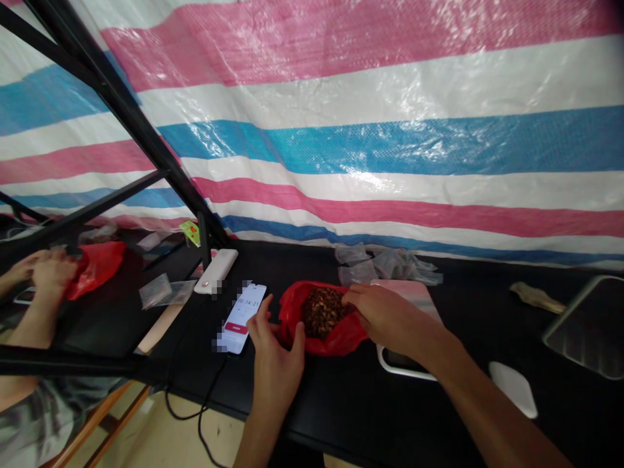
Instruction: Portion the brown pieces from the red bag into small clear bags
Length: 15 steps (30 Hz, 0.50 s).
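Centrally, left hand (277, 354) sits wide by red bag (341, 343), left side; right hand (390, 316) reaches brown bits (322, 313), grip unclear.

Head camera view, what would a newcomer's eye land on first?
Probably the shiny sheet striped pink, white and blue, hanging behind the black table. Next, the bright red bag of small brown pieces between the left hand and right hand, then the lit phone to its left.

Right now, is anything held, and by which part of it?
The right hand appears to hold the red bag by its right rim; the left hand is open at its left side.
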Tool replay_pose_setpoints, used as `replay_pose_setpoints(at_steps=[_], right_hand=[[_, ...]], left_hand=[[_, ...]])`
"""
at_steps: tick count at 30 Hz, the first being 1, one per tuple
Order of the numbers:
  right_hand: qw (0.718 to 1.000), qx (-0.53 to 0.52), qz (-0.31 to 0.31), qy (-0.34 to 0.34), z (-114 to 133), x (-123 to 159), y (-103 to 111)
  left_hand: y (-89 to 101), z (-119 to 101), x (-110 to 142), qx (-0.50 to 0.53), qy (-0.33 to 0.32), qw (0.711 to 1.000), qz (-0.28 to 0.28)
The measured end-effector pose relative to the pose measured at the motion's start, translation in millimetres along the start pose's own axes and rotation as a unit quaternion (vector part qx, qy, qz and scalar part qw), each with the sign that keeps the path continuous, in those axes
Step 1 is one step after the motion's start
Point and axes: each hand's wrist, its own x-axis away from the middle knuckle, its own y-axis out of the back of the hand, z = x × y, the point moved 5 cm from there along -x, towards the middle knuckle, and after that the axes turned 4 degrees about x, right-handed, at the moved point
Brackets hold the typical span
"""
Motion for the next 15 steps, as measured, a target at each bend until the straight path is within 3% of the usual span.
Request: replay_pose_setpoints(at_steps=[2,3,5,6,8,11,15], right_hand=[[0.999,0.022,0.024,-0.038,-11,-1,-10],[0.998,0.022,0.028,-0.045,-16,-1,-14],[0.999,0.009,0.025,-0.042,-24,-1,-18],[0.999,0.0,0.024,-0.035,-26,0,-20],[0.999,-0.017,0.04,-0.019,-29,1,-26],[0.998,-0.023,0.064,-0.016,-29,0,-36],[0.998,0.035,0.047,-0.034,-25,-10,-42]], left_hand=[[3.0,-9,22,-0.078,-0.049,0.993,-0.079],[0.0,-15,33,-0.094,-0.092,0.988,-0.082],[-16.0,-25,53,-0.094,-0.178,0.979,0.001],[-25.3,-26,60,-0.098,-0.196,0.974,0.055],[-38.4,-25,67,-0.124,-0.207,0.965,0.107],[-51.6,-19,64,-0.144,-0.219,0.954,0.143],[-58.1,-9,59,-0.138,-0.22,0.952,0.162]])
